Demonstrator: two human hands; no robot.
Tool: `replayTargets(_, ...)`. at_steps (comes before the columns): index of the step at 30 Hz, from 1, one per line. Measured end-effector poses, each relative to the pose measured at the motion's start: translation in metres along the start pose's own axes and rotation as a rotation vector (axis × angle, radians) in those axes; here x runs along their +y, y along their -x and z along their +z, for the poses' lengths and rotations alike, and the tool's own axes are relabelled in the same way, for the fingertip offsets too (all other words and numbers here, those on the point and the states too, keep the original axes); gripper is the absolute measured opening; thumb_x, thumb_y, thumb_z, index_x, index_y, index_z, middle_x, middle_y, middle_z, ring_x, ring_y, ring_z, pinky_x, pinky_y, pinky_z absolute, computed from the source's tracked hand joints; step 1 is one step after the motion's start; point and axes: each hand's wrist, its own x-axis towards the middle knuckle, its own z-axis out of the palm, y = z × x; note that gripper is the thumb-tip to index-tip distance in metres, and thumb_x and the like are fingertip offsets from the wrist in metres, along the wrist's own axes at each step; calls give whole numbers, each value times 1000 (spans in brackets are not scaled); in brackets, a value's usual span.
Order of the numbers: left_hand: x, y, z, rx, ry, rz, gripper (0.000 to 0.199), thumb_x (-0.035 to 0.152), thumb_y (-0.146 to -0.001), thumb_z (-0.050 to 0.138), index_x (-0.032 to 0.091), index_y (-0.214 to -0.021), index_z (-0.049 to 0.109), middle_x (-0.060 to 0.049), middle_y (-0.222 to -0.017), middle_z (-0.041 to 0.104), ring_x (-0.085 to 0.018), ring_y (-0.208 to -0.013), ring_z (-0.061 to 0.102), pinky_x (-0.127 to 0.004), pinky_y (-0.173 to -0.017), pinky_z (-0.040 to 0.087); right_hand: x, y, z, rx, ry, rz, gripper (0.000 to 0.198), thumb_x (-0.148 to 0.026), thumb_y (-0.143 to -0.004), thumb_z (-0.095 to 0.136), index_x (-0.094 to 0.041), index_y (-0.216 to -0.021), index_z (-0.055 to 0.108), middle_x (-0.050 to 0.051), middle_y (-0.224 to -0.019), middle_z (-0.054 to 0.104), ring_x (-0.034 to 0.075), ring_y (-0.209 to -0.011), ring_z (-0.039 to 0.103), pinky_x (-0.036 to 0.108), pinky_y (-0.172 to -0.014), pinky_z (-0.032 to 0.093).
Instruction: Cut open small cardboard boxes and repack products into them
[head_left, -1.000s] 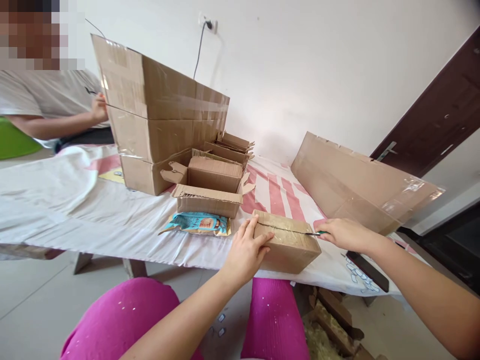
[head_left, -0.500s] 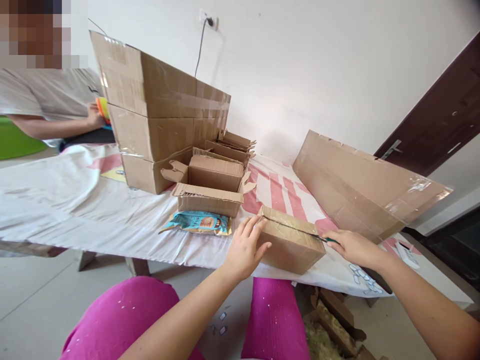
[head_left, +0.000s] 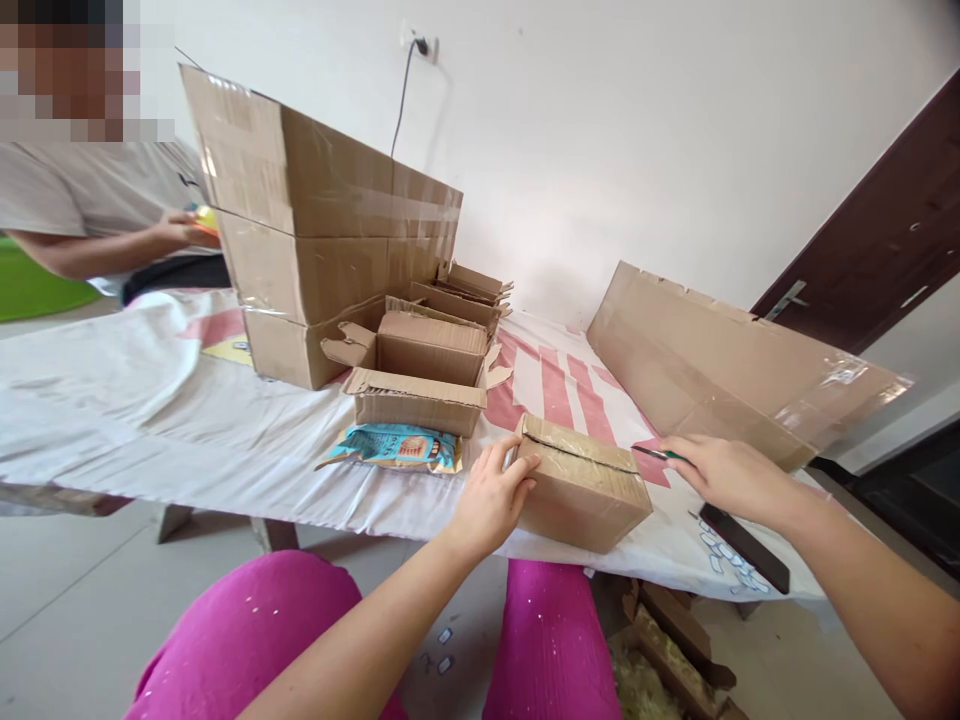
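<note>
A small cardboard box [head_left: 577, 490] sits near the table's front edge, with a dark slit running along the tape on its top. My left hand [head_left: 495, 490] grips its left end, fingers bent over the corner. In my right hand [head_left: 712, 475] is a small green-handled knife [head_left: 660, 453]; its thin blade points left, just off the box's right end. Left of the box lies a blue snack packet [head_left: 397, 445]. Behind that packet stands an open cardboard box [head_left: 420, 405] with its flaps spread.
Tall stacked cartons [head_left: 337, 190] stand at the left, more open boxes [head_left: 469, 290] behind. A large cardboard panel [head_left: 735, 360] leans at the right; a dark phone-like slab [head_left: 746, 550] lies near the edge. Cardboard scraps [head_left: 675, 640] are on the floor. A co-worker [head_left: 90, 200] handles something orange and yellow.
My right hand has drawn the knife out of the slit, up and slightly right. The left hand's fingers have curled closer on the box end. The dark slab shows more.
</note>
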Motion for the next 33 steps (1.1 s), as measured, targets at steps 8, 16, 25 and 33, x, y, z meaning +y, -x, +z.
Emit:
replayTargets(8, 0, 3, 3, 36, 31, 7, 27, 14, -89, 50, 23, -113, 59, -11, -128, 48, -24, -114, 55, -41, -93, 52, -74, -45, 10, 19, -6, -191, 30, -30, -98, 39, -25, -120, 59, 6, -100, 68, 18, -84, 65, 27, -72, 44)
replayTargets(16, -1, 4, 1, 29, -20, 39, 29, 14, -89, 51, 22, -116, 57, -11, -129, 47, -24, -112, 54, -42, -92, 52, -95, -64, 18, -4, 39, -265, 28, -30, -98, 41, -23, -117, 60, 7, -104, 66, 20, -86, 65, 27, -70, 43)
replayTargets(25, 3, 1, -3, 5, -85, 47, 27, 14, -88, 53, 21, -114, 58, -13, -128, 50, -28, -109, 53, -47, -90, 51, -54, -32, 1, -242, 170, -41, 23, -24, -91, 50, -20, -103, 69, 12, -92, 72, 27, -86, 69, 30, -66, 44)
replayTargets(33, 3, 3, 0, 17, -59, 38, 32, 12, -88, 49, 22, -118, 57, -14, -136, 49, -30, -121, 51, -49, -96, 48, 2, 2, 14, -56, -300, 58, 30, -38, -90, 45, -29, -107, 68, 3, -89, 74, 22, -79, 68, 30, -68, 47)
